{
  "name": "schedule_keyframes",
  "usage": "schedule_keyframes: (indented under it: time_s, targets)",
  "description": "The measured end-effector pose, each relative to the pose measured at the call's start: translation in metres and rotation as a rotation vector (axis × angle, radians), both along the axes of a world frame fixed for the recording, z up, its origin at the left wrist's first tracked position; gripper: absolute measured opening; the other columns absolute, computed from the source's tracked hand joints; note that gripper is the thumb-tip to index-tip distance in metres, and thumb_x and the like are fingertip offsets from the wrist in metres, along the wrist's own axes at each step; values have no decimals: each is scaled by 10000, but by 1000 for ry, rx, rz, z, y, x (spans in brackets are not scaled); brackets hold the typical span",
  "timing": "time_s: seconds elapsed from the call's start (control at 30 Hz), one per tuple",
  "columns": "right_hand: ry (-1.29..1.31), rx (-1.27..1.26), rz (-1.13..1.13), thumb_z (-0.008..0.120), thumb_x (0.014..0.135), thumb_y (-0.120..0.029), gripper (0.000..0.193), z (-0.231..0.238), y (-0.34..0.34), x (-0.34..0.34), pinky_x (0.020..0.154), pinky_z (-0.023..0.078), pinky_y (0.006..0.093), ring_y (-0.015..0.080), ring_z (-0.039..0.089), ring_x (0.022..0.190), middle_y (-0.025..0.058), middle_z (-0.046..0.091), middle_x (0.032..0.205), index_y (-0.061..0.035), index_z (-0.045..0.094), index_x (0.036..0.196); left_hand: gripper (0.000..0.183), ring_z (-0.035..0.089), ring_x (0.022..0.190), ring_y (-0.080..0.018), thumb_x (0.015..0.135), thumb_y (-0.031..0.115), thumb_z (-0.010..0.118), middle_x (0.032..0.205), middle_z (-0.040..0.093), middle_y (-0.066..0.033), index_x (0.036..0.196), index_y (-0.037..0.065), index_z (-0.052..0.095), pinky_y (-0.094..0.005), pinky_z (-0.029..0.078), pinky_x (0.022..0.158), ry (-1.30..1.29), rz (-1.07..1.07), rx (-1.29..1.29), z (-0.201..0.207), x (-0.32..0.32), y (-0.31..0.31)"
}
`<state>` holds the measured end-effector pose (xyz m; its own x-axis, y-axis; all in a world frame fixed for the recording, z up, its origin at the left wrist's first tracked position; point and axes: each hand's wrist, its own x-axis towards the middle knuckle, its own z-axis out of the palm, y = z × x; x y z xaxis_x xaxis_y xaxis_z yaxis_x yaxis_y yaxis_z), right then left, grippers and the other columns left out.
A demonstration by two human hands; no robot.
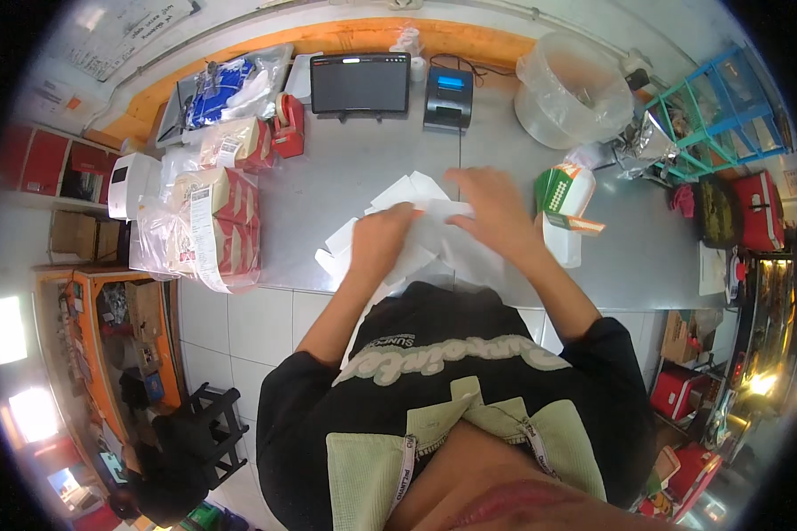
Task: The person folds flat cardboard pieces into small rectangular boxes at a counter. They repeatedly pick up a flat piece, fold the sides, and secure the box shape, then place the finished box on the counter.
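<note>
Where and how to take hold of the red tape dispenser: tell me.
Best, I judge, is across the sides of the red body of the tape dispenser, coming from the near right with the left hand, which is the closer one. The body is narrow, bagged packs crowd its left, and bare tabletop lies to its near right.

A dark-screened tablet (360, 84) stands between a red tape dispenser (288, 126) and a black printer (449, 99) (its top partly blue).

pale lettering (452, 352) (large, script) across black shirt (363, 411); printed label (204, 228) on bagged packages (241, 217); handwriting (155, 19) on whiteboard (115, 40)
</note>
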<state>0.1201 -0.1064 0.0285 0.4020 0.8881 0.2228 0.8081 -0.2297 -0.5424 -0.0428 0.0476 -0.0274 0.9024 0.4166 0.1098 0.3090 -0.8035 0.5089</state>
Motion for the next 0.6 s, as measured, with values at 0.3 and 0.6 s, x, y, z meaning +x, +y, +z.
schedule_keyframes:
  time_s: [0.3,0.6]
  targets:
    - [574,105,282,585,887,-40,573,-25,4,4,1090,379,364,271,519,1295,174,591,1314,-97,426,1435,410,672,794,-395,908,304,674,893,694,-183,1232,103,525,-491,518,728,-254,2,-74,-1,16,18]
    - [615,-296,258,450,843,91,248,-47,-4,36,856,471,310,183,620,924,50,662,935,-47,596,989,162,660,649,-367,959,177,617,738,666,-181,1092,102,561,-457,489,567,-384,127,-399,-20,21,-38]
